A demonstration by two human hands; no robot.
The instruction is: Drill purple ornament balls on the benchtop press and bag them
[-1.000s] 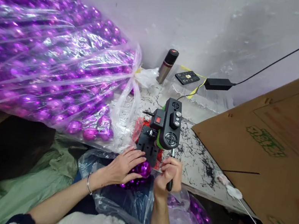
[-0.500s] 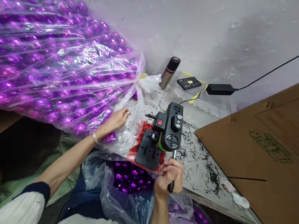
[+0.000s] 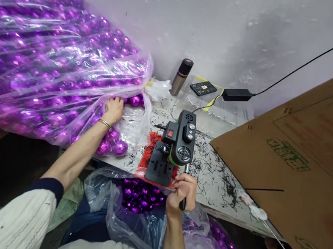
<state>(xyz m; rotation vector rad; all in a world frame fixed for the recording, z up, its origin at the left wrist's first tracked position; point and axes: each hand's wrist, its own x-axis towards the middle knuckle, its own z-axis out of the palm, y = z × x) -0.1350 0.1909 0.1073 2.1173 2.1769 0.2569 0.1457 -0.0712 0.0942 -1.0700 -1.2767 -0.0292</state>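
Reaching with the left grip point(image 3: 114, 110) among purple balls point(image 3: 119, 147) lying beside and nearer than that grip; partly curling its fingers, without clearly showing any hold. Wrapping the right grip point(image 3: 185, 190) closed around a black handle point(image 3: 182, 205), just nearer than the black machine point(image 3: 186, 138). Apparently being at a reaching step; calling for closing fingertips around a ball without catching the plastic bag point(image 3: 108, 72).

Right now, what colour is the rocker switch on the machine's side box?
The rocker switch is red, set in a black box; the head view shows it best.
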